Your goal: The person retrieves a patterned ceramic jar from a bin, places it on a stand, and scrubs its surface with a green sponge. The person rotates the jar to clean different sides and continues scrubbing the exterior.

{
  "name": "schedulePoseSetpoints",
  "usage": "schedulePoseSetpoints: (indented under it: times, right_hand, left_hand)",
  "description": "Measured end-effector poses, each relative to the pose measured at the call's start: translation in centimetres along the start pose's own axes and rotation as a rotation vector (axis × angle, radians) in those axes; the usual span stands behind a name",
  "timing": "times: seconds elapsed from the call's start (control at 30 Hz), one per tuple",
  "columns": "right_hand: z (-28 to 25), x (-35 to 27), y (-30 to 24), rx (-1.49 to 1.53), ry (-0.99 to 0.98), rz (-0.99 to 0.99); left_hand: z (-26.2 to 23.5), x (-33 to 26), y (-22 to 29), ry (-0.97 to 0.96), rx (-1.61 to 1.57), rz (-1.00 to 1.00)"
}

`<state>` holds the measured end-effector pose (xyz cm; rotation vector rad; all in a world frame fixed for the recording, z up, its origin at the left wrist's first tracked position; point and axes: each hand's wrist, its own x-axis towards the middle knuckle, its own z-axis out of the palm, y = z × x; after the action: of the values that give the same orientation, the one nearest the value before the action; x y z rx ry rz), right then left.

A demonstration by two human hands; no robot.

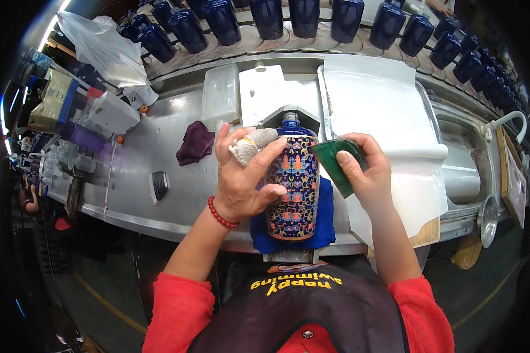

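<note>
A dark blue bottle (292,194) with a colourful floral pattern lies in front of me, its neck away from me at a metal bracket (313,121). A blue cloth (325,220) is under it. My left hand (241,173) is open at the bottle's left side, index fingertip and thumb tip on or close against the patterned surface. Greyish-white fabric (256,144) wraps one of its fingers. Between the thumb and fingers of my right hand (368,170) is a flat green scraper (337,165), its edge beside the bottle's upper right side.
Plain blue bottles (267,20) stand on a curved conveyor (245,45) at the back. White sheets (377,112) cover the right of the metal bench, near a sink (465,176). A purple cloth (195,143), a dark block (159,186) and a translucent tray (220,94) lie to the left.
</note>
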<state>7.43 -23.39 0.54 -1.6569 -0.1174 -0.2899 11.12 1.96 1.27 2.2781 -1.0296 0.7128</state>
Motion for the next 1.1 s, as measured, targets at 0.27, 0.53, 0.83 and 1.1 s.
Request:
schedulePoseSetpoints:
  times: [0.27,0.53,0.83,1.1]
  right_hand:
    - [0.1,-0.1,-0.3,0.019,-0.004,0.037]
    - [-0.3,-0.4,-0.4,-0.012,-0.034,0.098]
    - [-0.4,-0.5,-0.3,-0.013,-0.034,0.093]
    - [-0.3,-0.6,-0.1,-0.002,-0.027,0.086]
  left_hand:
    - [0.1,0.2,0.6,-0.039,0.039,-0.024]
    - [-0.6,-0.5,1.5,-0.065,0.070,-0.044]
    - [-0.3,-0.8,2.0,-0.033,0.008,-0.047]
    - [-0.9,-0.5,3.2,-0.180,0.105,0.006]
